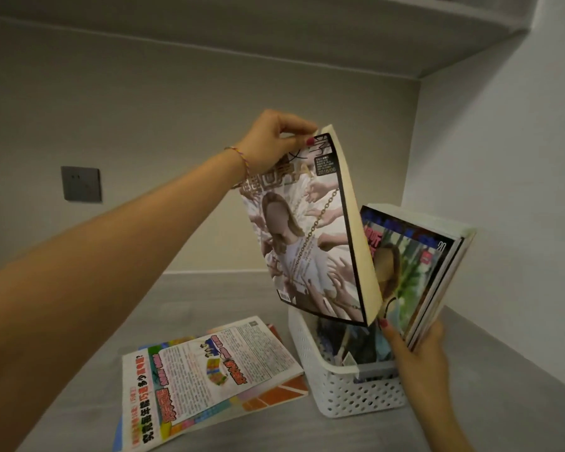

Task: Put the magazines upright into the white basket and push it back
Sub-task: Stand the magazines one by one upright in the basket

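Note:
My left hand (271, 141) pinches the top corner of a black-bordered magazine (307, 230), which hangs upright with its lower edge just over the white perforated basket (333, 389). My right hand (418, 357) grips a stack of upright magazines (415, 269) standing in the basket and tilts them to the right. More covers show inside the basket behind the hanging one. Left of the basket, a pile of colourful magazines (206, 370) lies flat on the grey shelf.
The grey shelf surface (503, 380) is boxed in by a back wall, a white side wall (509, 141) on the right and another shelf overhead (274, 34). A dark wall socket (81, 184) sits at the back left.

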